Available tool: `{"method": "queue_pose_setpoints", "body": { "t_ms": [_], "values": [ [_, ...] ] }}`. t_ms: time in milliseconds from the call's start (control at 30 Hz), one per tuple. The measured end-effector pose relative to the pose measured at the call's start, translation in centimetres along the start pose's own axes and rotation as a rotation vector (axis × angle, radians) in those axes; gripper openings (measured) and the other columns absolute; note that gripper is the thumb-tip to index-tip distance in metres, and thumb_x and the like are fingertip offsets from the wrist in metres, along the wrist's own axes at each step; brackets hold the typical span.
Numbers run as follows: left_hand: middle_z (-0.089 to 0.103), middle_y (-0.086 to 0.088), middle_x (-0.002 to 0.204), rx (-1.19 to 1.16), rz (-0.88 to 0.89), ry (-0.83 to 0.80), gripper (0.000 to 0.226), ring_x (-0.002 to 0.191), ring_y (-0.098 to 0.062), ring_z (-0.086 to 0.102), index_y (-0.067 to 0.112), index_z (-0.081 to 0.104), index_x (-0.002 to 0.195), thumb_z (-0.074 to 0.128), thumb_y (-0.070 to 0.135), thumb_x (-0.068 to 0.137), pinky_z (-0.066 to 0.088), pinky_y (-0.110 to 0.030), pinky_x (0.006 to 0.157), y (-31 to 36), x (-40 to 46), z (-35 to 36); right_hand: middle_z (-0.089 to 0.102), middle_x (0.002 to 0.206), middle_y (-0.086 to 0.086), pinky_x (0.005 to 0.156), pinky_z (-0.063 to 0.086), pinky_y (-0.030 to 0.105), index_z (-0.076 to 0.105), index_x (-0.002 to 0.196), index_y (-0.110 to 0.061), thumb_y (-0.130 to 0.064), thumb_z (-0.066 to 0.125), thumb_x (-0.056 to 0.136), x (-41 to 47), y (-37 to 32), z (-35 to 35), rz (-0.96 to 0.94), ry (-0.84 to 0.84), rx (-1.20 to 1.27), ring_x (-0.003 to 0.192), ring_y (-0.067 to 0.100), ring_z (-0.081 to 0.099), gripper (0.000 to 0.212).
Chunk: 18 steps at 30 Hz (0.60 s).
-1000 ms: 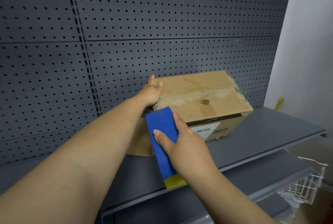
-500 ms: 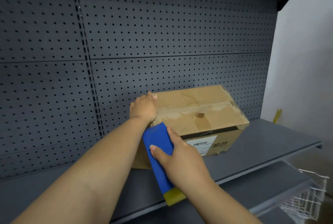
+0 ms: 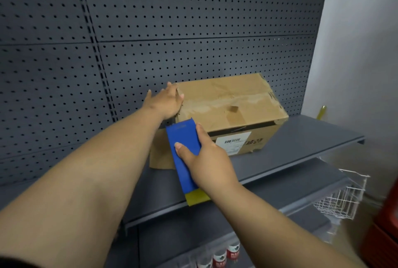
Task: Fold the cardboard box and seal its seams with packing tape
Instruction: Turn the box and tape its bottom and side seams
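Observation:
A brown cardboard box [image 3: 232,104] stands on a grey metal shelf [image 3: 301,145] with its top flaps folded down and old tape along the middle seam. A white barcode label [image 3: 233,142] is on its near side. My left hand [image 3: 164,103] rests on the box's upper left corner, fingers spread against the top edge. My right hand [image 3: 206,160] grips a blue tape dispenser [image 3: 183,151] with a yellowish roll [image 3: 197,197] showing at its near end. The dispenser's far tip touches the box's near left edge. A loose side flap [image 3: 160,153] hangs open at the left end.
A dark pegboard wall [image 3: 193,20] rises behind the shelf. A white wire basket [image 3: 342,198] hangs at the lower right. Red-labelled cans [image 3: 226,254] stand on a lower shelf. A yellow object [image 3: 322,111] leans at the shelf's far right by the white wall.
My left hand has slid from the box's top to its upper left corner. The dispenser stays at the near left edge. The view has shifted slightly.

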<state>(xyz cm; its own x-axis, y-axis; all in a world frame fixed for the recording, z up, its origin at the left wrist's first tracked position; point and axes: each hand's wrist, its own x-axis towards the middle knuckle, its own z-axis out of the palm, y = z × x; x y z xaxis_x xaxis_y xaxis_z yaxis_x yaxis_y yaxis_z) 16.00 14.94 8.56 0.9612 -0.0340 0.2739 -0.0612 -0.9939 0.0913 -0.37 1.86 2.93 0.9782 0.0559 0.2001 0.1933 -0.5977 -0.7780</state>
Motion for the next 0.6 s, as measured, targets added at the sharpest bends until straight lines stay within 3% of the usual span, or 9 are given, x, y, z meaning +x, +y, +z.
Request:
{"method": "queue_pose_setpoints", "body": {
  "t_ms": [133,267,433,600],
  "values": [
    [-0.011,0.000,0.158,0.049,0.025,0.013,0.069,0.145,-0.014,-0.006,0.018,-0.002,0.149,0.012,0.057,0.094,-0.008,-0.045,0.116,-0.1,-0.1,0.7,0.062,0.117,0.006,0.086,0.050,0.041,0.007,0.149,-0.036,-0.058,0.044,0.088,-0.3,0.1,0.5,0.002,0.025,-0.010,0.107,0.027,0.056,0.075],
    [-0.011,0.002,0.158,0.070,0.039,0.063,0.069,0.144,-0.011,-0.009,0.013,0.000,0.149,0.010,0.054,0.095,-0.007,-0.044,0.117,0.2,0.0,1.2,0.063,0.111,0.006,0.081,0.052,0.040,0.004,0.148,-0.037,-0.059,0.042,0.089,-0.6,0.3,1.0,-0.009,0.047,-0.023,0.100,0.025,0.058,0.075],
    [0.004,-0.003,0.159,0.081,0.020,0.087,0.066,0.146,-0.016,0.000,0.010,0.007,0.149,0.013,0.049,0.096,-0.003,-0.043,0.118,0.3,0.3,1.2,0.062,0.112,0.004,0.082,0.052,0.041,0.006,0.148,-0.038,-0.059,0.043,0.088,-1.2,0.6,1.4,0.011,0.076,0.022,0.099,0.023,0.059,0.073],
    [0.027,-0.012,0.148,0.093,0.025,0.131,0.065,0.138,-0.027,0.026,0.010,0.014,0.148,0.015,0.048,0.097,0.003,-0.044,0.118,0.3,0.0,1.0,0.062,0.111,0.004,0.080,0.053,0.041,0.004,0.148,-0.040,-0.060,0.042,0.088,-2.1,0.9,1.4,0.012,0.075,0.014,0.096,0.023,0.060,0.074]
  ]
}}
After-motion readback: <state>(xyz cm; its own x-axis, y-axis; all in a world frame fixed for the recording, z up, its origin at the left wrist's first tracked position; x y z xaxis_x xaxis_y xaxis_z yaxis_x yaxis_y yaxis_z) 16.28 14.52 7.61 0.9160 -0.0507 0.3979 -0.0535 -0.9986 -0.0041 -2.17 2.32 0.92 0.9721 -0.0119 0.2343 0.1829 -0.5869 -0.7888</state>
